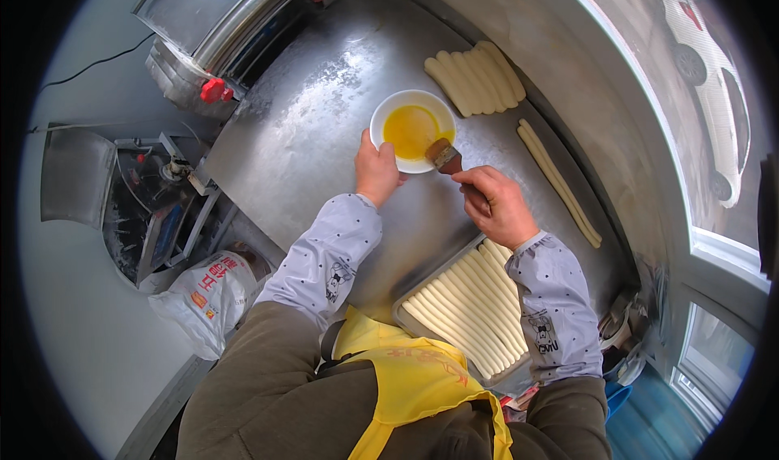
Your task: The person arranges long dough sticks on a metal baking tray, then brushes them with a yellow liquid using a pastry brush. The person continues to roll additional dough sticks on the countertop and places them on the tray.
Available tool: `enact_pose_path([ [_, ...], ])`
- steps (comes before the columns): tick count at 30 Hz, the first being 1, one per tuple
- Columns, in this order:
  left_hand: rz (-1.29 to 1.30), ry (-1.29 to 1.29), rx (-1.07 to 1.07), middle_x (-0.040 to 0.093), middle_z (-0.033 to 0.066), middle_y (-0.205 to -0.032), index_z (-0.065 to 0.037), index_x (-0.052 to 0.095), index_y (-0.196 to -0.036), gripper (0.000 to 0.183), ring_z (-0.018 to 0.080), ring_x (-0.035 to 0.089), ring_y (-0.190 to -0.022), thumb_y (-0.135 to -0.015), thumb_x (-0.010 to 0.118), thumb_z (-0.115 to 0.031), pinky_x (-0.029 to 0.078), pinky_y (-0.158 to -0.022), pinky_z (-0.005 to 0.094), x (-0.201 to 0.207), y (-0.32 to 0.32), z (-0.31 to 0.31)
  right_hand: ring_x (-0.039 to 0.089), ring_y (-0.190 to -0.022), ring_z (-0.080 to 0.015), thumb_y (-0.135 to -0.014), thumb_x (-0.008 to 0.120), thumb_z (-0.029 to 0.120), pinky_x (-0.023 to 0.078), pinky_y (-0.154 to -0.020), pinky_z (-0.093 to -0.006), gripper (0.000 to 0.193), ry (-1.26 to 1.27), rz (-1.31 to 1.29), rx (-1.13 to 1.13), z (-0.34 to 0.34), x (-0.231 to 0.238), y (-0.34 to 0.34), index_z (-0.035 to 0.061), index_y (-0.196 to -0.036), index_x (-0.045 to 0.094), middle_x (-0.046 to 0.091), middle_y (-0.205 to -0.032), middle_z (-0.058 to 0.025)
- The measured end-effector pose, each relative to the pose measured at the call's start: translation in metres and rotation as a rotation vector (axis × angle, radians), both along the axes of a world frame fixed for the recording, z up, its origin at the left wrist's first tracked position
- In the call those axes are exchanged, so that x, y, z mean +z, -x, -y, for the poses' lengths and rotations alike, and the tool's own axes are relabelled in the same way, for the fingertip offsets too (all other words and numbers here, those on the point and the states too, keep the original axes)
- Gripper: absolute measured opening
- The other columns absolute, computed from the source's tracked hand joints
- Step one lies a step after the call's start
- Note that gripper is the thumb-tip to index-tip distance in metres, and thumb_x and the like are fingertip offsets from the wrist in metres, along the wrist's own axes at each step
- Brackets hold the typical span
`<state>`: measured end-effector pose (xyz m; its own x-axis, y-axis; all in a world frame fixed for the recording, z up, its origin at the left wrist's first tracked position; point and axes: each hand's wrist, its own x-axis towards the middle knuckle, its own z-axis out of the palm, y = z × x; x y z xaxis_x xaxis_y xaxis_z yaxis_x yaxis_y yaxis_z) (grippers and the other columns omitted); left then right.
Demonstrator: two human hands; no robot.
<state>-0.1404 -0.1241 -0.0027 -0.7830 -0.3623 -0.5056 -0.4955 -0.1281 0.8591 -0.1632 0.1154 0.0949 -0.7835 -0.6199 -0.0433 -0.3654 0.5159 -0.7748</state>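
My left hand grips the near left rim of a white bowl, its thumb over the edge. Yellow liquid, which looks like oil or beaten egg, fills part of the bowl. In my right hand is a brush with a brown handle, the fingers closed round it. Its bristle end is at the bowl's right rim, over the liquid's edge. Close below my hands, a metal tray holds several pale dough sticks lying side by side; my right sleeve covers part of it.
More dough sticks lie on the metal table at its far right, with two long strips nearer along the edge. A rolling machine with red knobs stands far left. A white sack sits left beside the table.
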Motion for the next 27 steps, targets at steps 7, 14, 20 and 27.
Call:
enact_pose_path([
  [7,0.005,0.002,0.031,0.074,0.0204,-0.097,0.000,0.052,-0.131,0.033,0.0277,0.073,-0.059,-0.102,0.046,-0.014,0.059,-0.047,0.0374,0.003,0.002,-0.003,0.069,-0.098,-0.0384,-0.086,0.069,-0.002,0.057,-0.087,-0.0423,0.038,-0.078,0.141,-0.073,-0.024,0.014,-0.012,0.0036,-0.124,0.070,0.069,-0.111,-0.0163],
  [14,-0.006,0.003,0.042,0.072,0.0193,-0.100,-0.003,0.051,-0.136,0.035,0.0256,0.072,-0.059,-0.103,0.045,-0.015,0.057,-0.045,0.0353,-0.004,0.002,-0.005,0.072,-0.088,-0.0178,-0.101,0.064,-0.001,0.059,-0.086,-0.0303,0.025,0.480,0.448,-0.593,-0.034,0.016,-0.045,-0.0022,-0.126,0.068,0.074,-0.104,-0.0115],
  [20,-0.049,-0.074,0.138,0.066,0.0136,-0.091,-0.005,0.050,-0.131,0.032,0.0215,0.063,-0.055,-0.112,0.047,-0.031,0.053,-0.048,0.0347,-0.013,-0.019,-0.001,0.072,-0.077,-0.0208,-0.110,0.061,0.020,0.060,-0.070,-0.0330,0.022,0.843,0.488,-1.104,-0.095,0.008,-0.109,0.0021,-0.122,0.060,0.073,-0.094,-0.0123],
  [27,-0.277,0.330,-0.591,0.066,0.0158,-0.090,-0.003,0.060,-0.125,0.035,0.0253,0.066,-0.071,-0.105,0.062,-0.032,0.055,-0.064,0.0403,-0.004,-0.115,-0.050,0.068,-0.067,-0.0170,-0.110,0.061,0.018,0.056,-0.062,-0.0304,0.017,0.658,0.442,-1.351,-0.130,-0.047,-0.200,0.0027,-0.117,0.066,0.071,-0.086,-0.0103],
])
